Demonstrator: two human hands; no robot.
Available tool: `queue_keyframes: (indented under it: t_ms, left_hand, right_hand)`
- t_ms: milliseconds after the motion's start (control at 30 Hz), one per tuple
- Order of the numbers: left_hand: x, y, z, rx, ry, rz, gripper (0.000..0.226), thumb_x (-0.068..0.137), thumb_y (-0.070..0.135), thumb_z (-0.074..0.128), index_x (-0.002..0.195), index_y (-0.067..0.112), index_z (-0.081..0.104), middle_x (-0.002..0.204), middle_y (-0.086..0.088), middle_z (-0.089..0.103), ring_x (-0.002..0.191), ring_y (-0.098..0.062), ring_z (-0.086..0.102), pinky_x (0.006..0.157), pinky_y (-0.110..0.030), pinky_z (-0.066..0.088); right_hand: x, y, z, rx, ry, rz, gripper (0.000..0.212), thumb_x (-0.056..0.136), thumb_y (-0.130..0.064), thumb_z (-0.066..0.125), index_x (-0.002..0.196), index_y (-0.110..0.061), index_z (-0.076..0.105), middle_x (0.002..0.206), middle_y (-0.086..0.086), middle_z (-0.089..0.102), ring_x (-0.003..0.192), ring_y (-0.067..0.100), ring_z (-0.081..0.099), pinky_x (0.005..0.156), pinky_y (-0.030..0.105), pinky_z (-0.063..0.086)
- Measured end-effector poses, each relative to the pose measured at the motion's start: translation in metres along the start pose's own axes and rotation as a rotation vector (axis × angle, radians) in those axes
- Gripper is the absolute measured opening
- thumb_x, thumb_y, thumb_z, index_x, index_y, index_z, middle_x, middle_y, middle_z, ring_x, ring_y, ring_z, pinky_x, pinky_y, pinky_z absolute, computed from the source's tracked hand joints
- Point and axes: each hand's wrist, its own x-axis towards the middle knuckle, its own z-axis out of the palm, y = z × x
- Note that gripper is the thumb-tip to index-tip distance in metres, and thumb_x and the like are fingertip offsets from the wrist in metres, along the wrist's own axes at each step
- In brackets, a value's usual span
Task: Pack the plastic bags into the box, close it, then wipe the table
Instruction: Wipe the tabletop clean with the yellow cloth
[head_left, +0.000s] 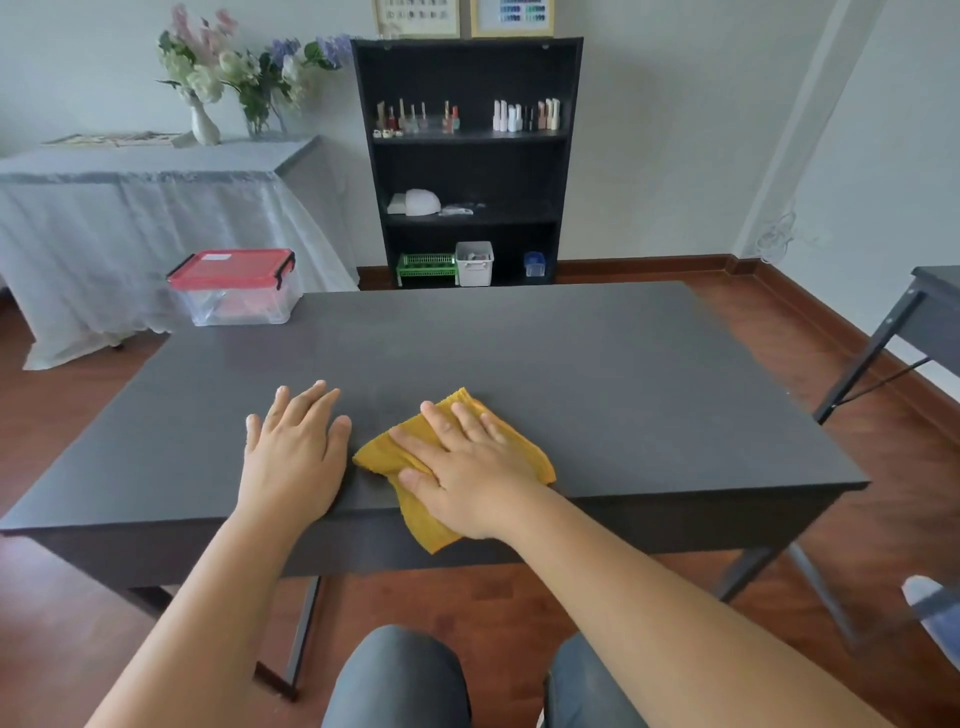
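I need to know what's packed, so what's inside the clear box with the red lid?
Through the clear wall of the box only faint pinkish and clear shapes show, likely the plastic bags. The closed red lid covers the top, so contents can't be counted.

Head view: single wide-angle camera, worn, facing forward and down.
Looks from above the seated person's knees (400, 675) across the table (571, 353); near edge close, shelf (467, 156) at wall far beyond the fingertips. No second view to overlap.

Yellow cloth (452, 457), dark grey table (571, 364)
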Motion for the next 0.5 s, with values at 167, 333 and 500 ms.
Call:
queue_keyframes:
  t_ms: [167,333,500]
  left_hand:
    - [-0.003,0.002,0.002,-0.058,0.047,0.012,0.044,0.1,0.033,0.036,0.14,0.019,0.048,0.151,0.001,0.041,0.144,-0.03,0.021,0.114,-0.05,0.016]
    - [-0.003,0.0,0.001,-0.087,0.033,-0.019,0.044,0.101,0.033,0.035,0.141,0.02,0.047,0.151,0.002,0.04,0.145,-0.029,0.019,0.115,-0.046,0.014]
    - [-0.002,-0.001,0.003,-0.113,0.029,-0.023,0.045,0.101,0.034,0.034,0.142,0.021,0.046,0.152,0.004,0.039,0.145,-0.027,0.017,0.116,-0.045,0.013]
  right_hand:
    - [0.027,0.007,-0.011,0.03,-0.026,0.051,0.053,0.096,-0.062,0.014,0.148,-0.054,0.007,0.162,-0.01,-0.009,0.148,0.021,-0.011,0.117,0.044,-0.008]
    - [0.046,0.031,-0.025,0.059,0.005,0.207,0.053,0.097,-0.059,0.013,0.149,-0.051,0.008,0.162,-0.008,-0.005,0.148,0.024,-0.007,0.118,0.045,-0.005]
    - [0.024,0.084,-0.029,0.052,0.054,0.461,0.055,0.097,-0.057,0.008,0.15,-0.047,0.003,0.163,-0.005,-0.007,0.148,0.027,-0.007,0.118,0.047,-0.003]
